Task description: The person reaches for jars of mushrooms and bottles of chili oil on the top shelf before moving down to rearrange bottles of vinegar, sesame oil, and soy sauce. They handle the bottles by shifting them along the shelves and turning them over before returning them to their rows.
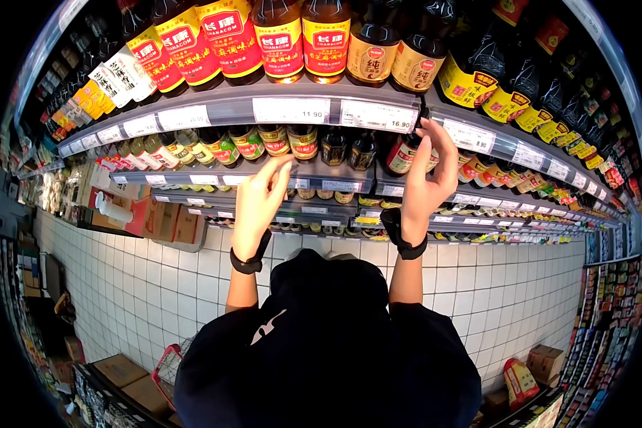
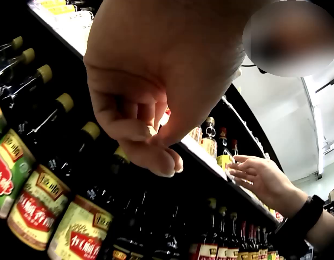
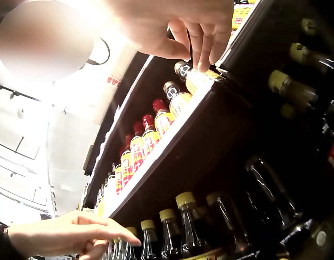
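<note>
My left hand (image 1: 259, 198) hovers in front of the lower shelf, its fingers bent and nothing visible in them. Yellow-capped sauce bottles (image 2: 79, 230) stand behind it in the left wrist view. The right hand (image 1: 433, 175) is raised to the upper shelf's front edge, with loosely bent fingertips right beside the 16.90 price tag (image 1: 378, 115) and the dark gap at its end. Above that tag are bottles with tan labels (image 1: 373, 58). In the right wrist view, the right hand (image 3: 180, 30) overlaps the shelf edge (image 3: 156, 154), its fingers holding nothing visible.
Red-and-yellow labelled bottles (image 1: 228, 36) line the upper shelf to the left, and yellow-labelled dark bottles (image 1: 471, 75) to the right. Cartons (image 1: 171, 221) stand at the lower left on the tiled floor (image 1: 150, 285). Behind are a red basket (image 1: 165, 367) and more boxes (image 1: 119, 369).
</note>
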Demonstrator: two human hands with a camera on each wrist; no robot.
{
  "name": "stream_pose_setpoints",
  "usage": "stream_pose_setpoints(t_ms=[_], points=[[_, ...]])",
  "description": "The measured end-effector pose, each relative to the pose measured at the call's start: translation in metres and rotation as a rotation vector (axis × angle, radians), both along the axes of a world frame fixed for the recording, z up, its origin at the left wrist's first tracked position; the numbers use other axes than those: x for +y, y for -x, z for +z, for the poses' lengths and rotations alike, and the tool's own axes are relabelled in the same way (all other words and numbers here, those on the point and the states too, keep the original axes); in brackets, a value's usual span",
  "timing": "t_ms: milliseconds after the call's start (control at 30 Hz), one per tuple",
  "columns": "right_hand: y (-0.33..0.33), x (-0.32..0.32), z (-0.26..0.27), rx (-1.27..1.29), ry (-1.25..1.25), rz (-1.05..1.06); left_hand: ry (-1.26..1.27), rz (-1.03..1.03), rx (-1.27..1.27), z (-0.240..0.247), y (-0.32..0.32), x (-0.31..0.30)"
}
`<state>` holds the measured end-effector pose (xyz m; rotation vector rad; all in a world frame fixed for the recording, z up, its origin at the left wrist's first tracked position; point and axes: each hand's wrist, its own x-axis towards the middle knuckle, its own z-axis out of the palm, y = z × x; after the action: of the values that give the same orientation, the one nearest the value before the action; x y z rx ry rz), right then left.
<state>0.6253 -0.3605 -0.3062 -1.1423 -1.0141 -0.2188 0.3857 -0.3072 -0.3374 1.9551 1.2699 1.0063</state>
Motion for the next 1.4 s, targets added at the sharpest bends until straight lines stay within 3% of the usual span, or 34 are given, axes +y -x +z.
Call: stream_pose_setpoints(t_ms=[133, 267, 367, 433, 600, 667, 833, 1000, 1233, 1400], points=[[0.003, -0.012, -0.025, -0.052, 0.053, 0.032, 0.042, -0.011, 0.055, -0.059, 0.016, -0.005], [0.007, -0.013, -0.06, 0.056, 0.233, 0.128, 0.019, -0.026, 0.084, -0.072, 0.021, -0.012], [0.018, -0.007, -0.076, 0.092, 0.404, 0.16, 0.145, -0.005, 0.018, -0.08, 0.012, -0.007], [0.016, 0.0, -0.104, 0.078, 0.514, 0.195, -0.134, 0.038, 0.022, -0.1, 0.002, 0.008], [0.008, 0.028, -0.16, 0.049, 0.559, 0.183, -0.186, -0.034, -0.141, -0.106, -0.031, 0.016], [0.004, 0.042, -0.175, 0.043, 0.536, 0.171, -0.135, -0.081, -0.093, -0.116, -0.044, 0.021], [0.002, 0.059, -0.182, 0.03, 0.562, 0.126, 0.042, -0.097, -0.107, -0.123, -0.075, 0.038], [-0.006, 0.069, -0.197, 0.074, 0.601, 0.118, -0.307, 0.043, -0.082, -0.125, -0.097, 0.054], [-0.005, 0.062, -0.197, 0.026, 0.57, 0.087, -0.469, 0.045, 0.024, -0.119, -0.104, 0.067], [-0.008, 0.054, -0.195, 0.051, 0.581, 0.134, -0.268, 0.054, 0.122, -0.12, -0.108, 0.072]])
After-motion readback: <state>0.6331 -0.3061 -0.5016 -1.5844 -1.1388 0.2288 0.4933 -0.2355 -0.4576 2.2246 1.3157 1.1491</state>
